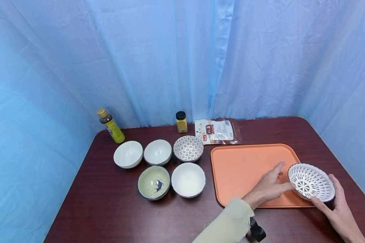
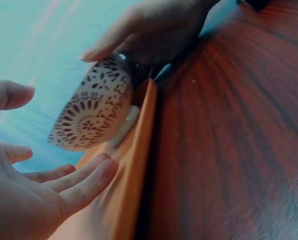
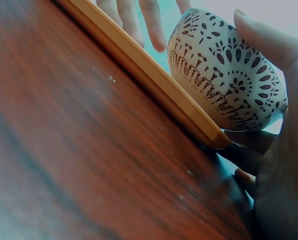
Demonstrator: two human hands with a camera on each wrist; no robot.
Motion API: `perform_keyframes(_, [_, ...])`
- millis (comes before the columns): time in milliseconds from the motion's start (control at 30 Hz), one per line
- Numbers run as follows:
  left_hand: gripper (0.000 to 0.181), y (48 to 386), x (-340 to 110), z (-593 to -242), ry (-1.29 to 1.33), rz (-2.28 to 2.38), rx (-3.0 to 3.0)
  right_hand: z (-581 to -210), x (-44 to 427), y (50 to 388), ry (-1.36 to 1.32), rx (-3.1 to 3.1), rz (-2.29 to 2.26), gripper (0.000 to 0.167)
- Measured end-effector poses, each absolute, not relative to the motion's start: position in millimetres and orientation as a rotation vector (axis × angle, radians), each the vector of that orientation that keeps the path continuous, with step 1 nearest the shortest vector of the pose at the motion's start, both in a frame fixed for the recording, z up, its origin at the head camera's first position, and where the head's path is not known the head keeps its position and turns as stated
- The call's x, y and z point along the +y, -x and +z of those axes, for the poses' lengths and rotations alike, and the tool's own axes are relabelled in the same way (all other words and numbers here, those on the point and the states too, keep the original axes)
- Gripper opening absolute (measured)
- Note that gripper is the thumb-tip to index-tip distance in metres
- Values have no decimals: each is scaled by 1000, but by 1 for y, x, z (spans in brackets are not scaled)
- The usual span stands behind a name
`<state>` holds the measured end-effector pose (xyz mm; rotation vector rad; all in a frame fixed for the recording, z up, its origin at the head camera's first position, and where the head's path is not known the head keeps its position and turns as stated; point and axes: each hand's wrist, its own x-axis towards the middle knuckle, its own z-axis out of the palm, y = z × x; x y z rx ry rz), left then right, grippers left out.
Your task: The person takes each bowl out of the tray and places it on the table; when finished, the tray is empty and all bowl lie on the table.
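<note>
A white bowl with a dark pattern (image 1: 311, 182) is tilted over the right end of an orange tray (image 1: 240, 175). My right hand (image 1: 337, 209) grips it at its right side, the thumb near the rim and the fingers partly hidden behind and below. In the right wrist view the patterned bowl (image 3: 229, 75) stands close above the tray's edge (image 3: 154, 75). To the bowl's left, my left hand (image 1: 269, 187) is spread over the tray with its fingers extended. The left wrist view shows that hand (image 2: 43, 195) holding nothing, its fingers near the bowl (image 2: 96, 107).
Left of the tray are two white bowls (image 1: 128, 154) (image 1: 158, 152), a patterned bowl (image 1: 188, 148), a greenish bowl (image 1: 152, 180) and a larger white bowl (image 1: 188, 180). A bottle (image 1: 112, 126), a black-lidded jar (image 1: 181, 122) and a food packet (image 1: 217, 131) lie along the back, before a blue curtain.
</note>
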<state>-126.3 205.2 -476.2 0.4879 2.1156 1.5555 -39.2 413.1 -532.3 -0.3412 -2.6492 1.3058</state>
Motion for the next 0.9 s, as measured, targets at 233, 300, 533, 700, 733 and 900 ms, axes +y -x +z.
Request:
perform_keyframes(233, [73,125,213,-481,-472,1548,2134,-533,415,38,268,-2609,1321,90])
perform_keyframes(300, [73,125,215,-482,-465,1543,2138,-532,414,37,252,-2588,1325,89])
perform_keyframes(533, [73,125,221,-482,-472,1494,2177,-530,415,36,236,-2554,1334,82])
perform_keyframes(700, [74,125,225,-483,-481,1497,2186,-532,416,36,206,-2522,1355,78])
perform_keyframes(733, [74,125,226,-484,-491,1499,2192,-532,416,37,209,-2519,1362,77])
perform_keyframes(900, [74,125,234,-486,-530,1498,2216,-532,417,36,181,-2506,1376,74])
